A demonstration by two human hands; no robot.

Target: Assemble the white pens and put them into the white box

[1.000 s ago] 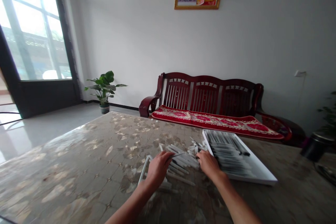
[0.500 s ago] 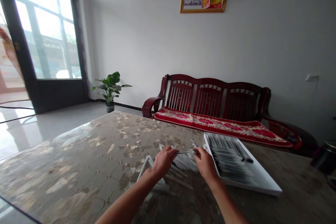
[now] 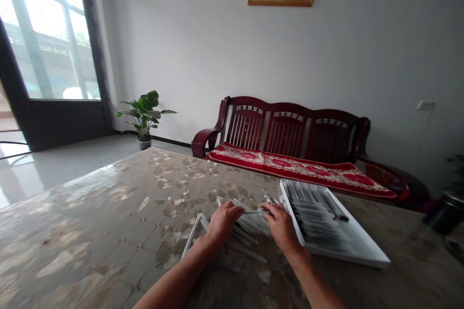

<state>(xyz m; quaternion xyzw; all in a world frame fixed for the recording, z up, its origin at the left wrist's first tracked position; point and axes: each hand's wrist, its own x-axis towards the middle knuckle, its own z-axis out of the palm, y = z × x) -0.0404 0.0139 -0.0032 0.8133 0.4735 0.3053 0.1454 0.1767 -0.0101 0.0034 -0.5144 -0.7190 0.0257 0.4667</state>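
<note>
Between my two hands, a thin pen-like stick [image 3: 250,212] is held level just above the table. My left hand [image 3: 223,222] pinches its left end with closed fingers. At the other end, the fingers of my right hand [image 3: 278,222] are closed on it. Under and around the hands lies a loose pile of similar slim, pale sticks [image 3: 246,246], partly hidden by my hands. To the right of my right hand, a shallow white box [image 3: 366,246] holds rows of clear-and-dark sticks [image 3: 319,222], several with black ends.
The patterned table [image 3: 119,231] stretches out on the left. A dark red wooden bench [image 3: 286,125] with a red floral cover [image 3: 300,166] stands behind it. A potted plant [image 3: 145,111] is at the back left, and a black container [image 3: 444,212] at the right edge.
The view has shifted slightly, turning to the right and downward. My right hand has tilted a little, its fingers lying flatter over the stick. Both hands keep hold of it.
</note>
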